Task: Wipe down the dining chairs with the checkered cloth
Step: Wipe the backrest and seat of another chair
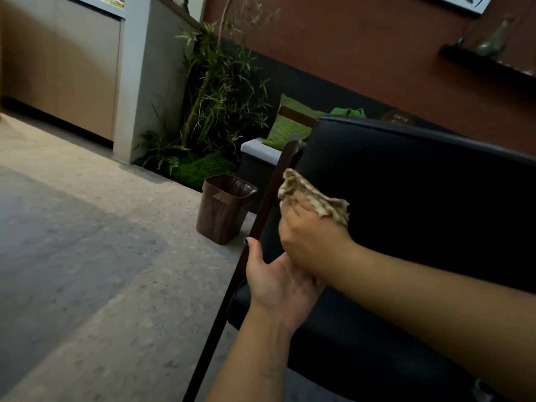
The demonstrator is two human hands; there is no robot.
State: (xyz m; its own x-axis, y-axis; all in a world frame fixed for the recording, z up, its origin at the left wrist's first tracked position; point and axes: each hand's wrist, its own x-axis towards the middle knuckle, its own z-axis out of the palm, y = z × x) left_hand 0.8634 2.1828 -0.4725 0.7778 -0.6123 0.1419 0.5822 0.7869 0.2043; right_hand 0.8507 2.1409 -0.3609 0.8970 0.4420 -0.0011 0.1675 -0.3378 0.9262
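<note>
The speckled grey floor (87, 256) fills the view from 7 to 10 o'clock. A black padded dining chair (420, 198) takes up the area from 2 to 5 o'clock, its backrest upright and its seat below, with a dark wooden frame post (261, 216) slanting along its left edge. At 12 o'clock a clump of bamboo-like plants (220, 91) stands in a corner bed beside a pale pillar (145, 82). Behind the chair, a bench (261, 149) carries green leaf-print cushions (287, 129). A brown ribbed waste bin (224, 207) stands on the floor near the centre, just left of the chair post. At 2 o'clock a dark wall shelf (487, 65) holds a greenish glass vase (493, 39). A round dark sign (401, 118) above the backrest carries pale lettering, too blurred to read.

The right hand (313, 230), at centre, grips the bunched checkered cloth (313, 195) and presses it against the left part of the backrest. The left hand (278, 280) lies just below, palm up, its thumb against the frame post; its fingers are hidden under the right wrist, so their pose cannot be told.
</note>
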